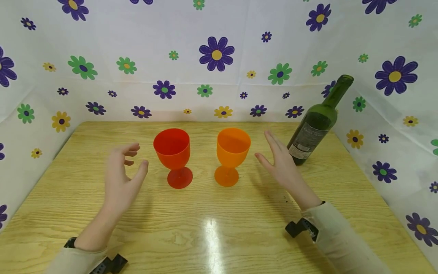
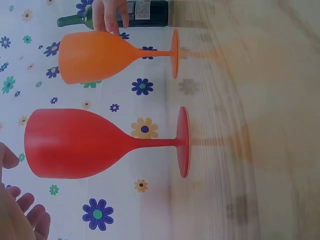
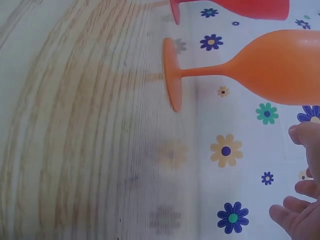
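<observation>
While both hands hung over the wooden table (image 1: 191,217), we saw nothing in either one. The left hand (image 1: 121,179) was just beside the red cup (image 1: 177,161), with its fingers bent loosely and its thumb apart from them. The right hand (image 1: 282,161) was between the orange cup (image 1: 232,156) and the green bottle (image 1: 313,129), with its fingers straighter and its thumb out to the side. We saw neither hand touching a cup.

The red cup stood upright a bit left of the middle, toward the back edge of the surface. The orange cup stood upright beside it on the right, with a gap between them. Both had big tops on thin stems, so we thought a bump up high from a thumb or fingertip could have tipped one over. A cup falling sideways could have knocked down the other, and it might have rolled toward an edge.

Farther out, the green bottle stood near the back right corner. In the left wrist view the right hand hid part of it, and we could not tell how much room lay between them. If that arm had swung right, we thought its hand could have pushed the bottle over against the flowery cloth (image 1: 143,38).
</observation>
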Tool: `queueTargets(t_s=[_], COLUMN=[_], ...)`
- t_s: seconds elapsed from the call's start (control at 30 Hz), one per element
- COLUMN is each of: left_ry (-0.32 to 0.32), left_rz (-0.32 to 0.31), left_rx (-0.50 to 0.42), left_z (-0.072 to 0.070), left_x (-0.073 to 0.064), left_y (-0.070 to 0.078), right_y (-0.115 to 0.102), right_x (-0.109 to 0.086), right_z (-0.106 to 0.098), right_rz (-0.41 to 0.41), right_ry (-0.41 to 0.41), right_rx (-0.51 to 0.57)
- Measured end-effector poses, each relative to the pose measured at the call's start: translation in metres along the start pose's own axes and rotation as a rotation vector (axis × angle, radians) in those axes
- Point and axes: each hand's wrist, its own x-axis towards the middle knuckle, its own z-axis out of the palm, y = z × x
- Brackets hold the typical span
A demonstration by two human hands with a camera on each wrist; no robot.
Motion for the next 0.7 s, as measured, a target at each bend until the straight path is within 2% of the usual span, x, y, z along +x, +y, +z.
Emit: queueTargets(t_s=[0.1,0.27,0.43,0.5,0.7], left_ry=[0.024,0.002,-0.070,-0.123,-0.279], left_rz=[0.048,0.089,0.134,0.123,0.101], left_rx=[-0.046,-0.098,-0.164,-0.195,-0.276], left_z=[0.003,0.008,0.021,0.028,0.046], left_x=[-0.001,-0.004,-0.013,-0.017,-0.027], left_y=[0.014,0.039,0.027,0.022,0.027], right_y=[-0.001,-0.003,-0.005,-0.005,-0.004], right_x=[-0.002,-0.006,-0.010,-0.010,-0.013], right_z=[-0.001,-0.002,-0.003,-0.004,-0.005], right_rz=[0.002,-0.017,-0.015,-0.023,-0.033], right_ry=[0.020,0.064,0.077,0.078,0.083], right_rx=[0.023,0.048,0.097,0.119,0.170])
